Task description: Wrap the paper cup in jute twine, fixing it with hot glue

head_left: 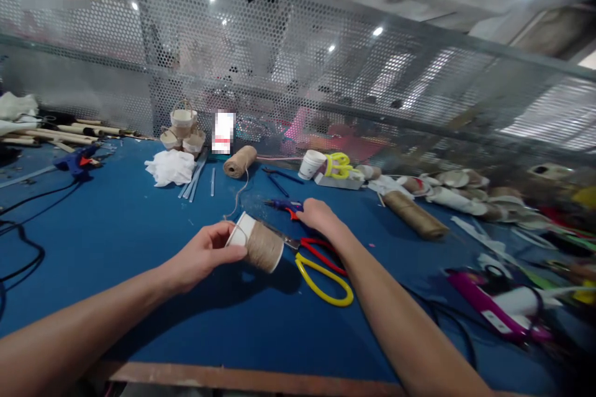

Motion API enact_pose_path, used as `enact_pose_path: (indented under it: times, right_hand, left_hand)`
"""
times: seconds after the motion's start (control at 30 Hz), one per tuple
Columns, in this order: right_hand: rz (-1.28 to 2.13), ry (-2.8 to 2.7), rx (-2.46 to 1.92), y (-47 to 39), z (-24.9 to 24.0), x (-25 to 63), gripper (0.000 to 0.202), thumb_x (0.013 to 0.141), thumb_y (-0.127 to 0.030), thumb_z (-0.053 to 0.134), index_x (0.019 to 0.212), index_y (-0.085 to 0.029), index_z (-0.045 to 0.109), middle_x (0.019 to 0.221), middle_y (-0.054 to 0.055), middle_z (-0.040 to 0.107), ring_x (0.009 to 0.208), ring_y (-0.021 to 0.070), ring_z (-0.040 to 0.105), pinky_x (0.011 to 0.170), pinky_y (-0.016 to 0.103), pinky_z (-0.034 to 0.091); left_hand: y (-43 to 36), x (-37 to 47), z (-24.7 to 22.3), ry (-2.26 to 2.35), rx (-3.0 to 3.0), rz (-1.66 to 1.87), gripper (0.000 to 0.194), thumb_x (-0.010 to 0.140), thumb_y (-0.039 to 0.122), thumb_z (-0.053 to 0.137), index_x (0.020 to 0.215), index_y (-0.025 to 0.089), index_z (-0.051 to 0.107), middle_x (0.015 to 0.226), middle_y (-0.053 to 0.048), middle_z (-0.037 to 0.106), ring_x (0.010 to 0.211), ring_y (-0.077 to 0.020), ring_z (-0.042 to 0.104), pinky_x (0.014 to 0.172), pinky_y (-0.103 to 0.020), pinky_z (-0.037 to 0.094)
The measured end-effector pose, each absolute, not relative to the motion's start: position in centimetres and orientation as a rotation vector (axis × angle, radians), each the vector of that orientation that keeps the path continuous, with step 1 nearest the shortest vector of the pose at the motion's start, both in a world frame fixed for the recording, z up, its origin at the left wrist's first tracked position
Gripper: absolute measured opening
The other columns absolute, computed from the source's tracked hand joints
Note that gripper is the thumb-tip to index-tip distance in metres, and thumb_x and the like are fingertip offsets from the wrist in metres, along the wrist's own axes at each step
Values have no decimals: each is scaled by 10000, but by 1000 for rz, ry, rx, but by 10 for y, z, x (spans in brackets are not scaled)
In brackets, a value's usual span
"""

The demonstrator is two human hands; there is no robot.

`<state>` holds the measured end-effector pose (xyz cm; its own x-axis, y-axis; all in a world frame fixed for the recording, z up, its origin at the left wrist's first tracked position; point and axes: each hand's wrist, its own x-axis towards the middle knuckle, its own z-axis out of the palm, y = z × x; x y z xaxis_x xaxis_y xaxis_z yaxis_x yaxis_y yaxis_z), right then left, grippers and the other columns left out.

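My left hand (209, 252) grips a white paper cup (239, 229) by its rim end, tilted on its side above the table. Brown twine (265, 247) is wound round much of the cup, and a loose strand runs back to a twine spool (240, 162). My right hand (321, 218) is closed round the handle of a blue glue gun (284, 205) with a red trigger; its nozzle points left. Scissors (323, 270) with one red and one yellow handle lie between the cup and my right forearm.
Clear glue sticks (195, 177), white tissue (171, 167) and joined cups (183, 130) stand back left. Another glue gun (77, 162) lies far left. A white cup (311, 164), a twine roll (416, 215) and a magenta power strip (498, 307) are right. Perforated metal panels (279, 74) rise behind.
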<state>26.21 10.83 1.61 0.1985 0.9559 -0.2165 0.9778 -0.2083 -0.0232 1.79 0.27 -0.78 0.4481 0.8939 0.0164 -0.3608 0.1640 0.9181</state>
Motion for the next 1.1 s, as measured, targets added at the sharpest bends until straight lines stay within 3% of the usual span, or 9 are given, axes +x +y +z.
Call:
enact_pose_path:
  times: [0.27, 0.53, 0.63, 0.73, 0.87, 1.0, 1.1]
  right_hand:
    - [-617, 1970, 2376, 94, 19, 276, 292, 852, -331, 524, 1071, -142, 556, 1081, 50, 569, 919, 213, 572, 762, 386, 488]
    - [-1188, 2244, 2723, 67, 36, 270, 78, 844, -190, 477, 837, -127, 521, 731, 45, 609, 580, 83, 564, 616, 215, 488]
    - [-1473, 2362, 2678, 41, 54, 266, 116, 773, -267, 566, 774, -165, 512, 664, 8, 607, 550, 89, 557, 561, 200, 475]
    - [-1848, 2513, 2337, 12, 64, 259, 257, 720, -399, 625, 654, -170, 532, 510, -26, 532, 428, 76, 462, 426, 192, 401]
    - [-1666, 2753, 2150, -16, 63, 247, 205, 753, -405, 599, 812, -209, 613, 537, -22, 571, 492, 110, 518, 484, 215, 440]
    - [-1399, 2745, 2172, -26, 59, 242, 220, 742, -425, 600, 716, -207, 610, 488, -28, 546, 448, 114, 512, 455, 225, 434]
    - [-997, 2768, 2214, -26, 55, 242, 245, 737, -449, 584, 646, -225, 620, 470, -20, 563, 436, 131, 530, 440, 238, 442]
  left_hand:
    - [2, 13, 0, 652, 1256, 1008, 198, 635, 280, 720, 674, 125, 604, 764, -2, 561, 730, -115, 483, 721, -248, 370]
    - [0, 13, 2, 696, 1335, 949, 187, 656, 276, 694, 696, 122, 597, 779, -16, 564, 738, -123, 482, 692, -245, 365]
    - [1, 12, 3, 716, 1337, 936, 171, 665, 268, 684, 703, 124, 599, 760, -6, 553, 715, -114, 472, 665, -232, 358]
    - [2, 12, 4, 720, 1317, 934, 150, 667, 246, 682, 699, 126, 598, 738, 7, 541, 685, -100, 459, 647, -221, 352]
    - [3, 11, 4, 741, 1276, 932, 142, 659, 230, 687, 706, 128, 599, 730, 11, 545, 673, -98, 461, 645, -222, 356]
    - [4, 10, 2, 771, 1278, 938, 152, 657, 238, 693, 707, 128, 600, 732, 5, 559, 681, -104, 471, 655, -231, 363]
    - [5, 9, 1, 800, 1304, 940, 148, 669, 242, 683, 726, 126, 612, 765, -9, 574, 711, -115, 487, 683, -241, 374]
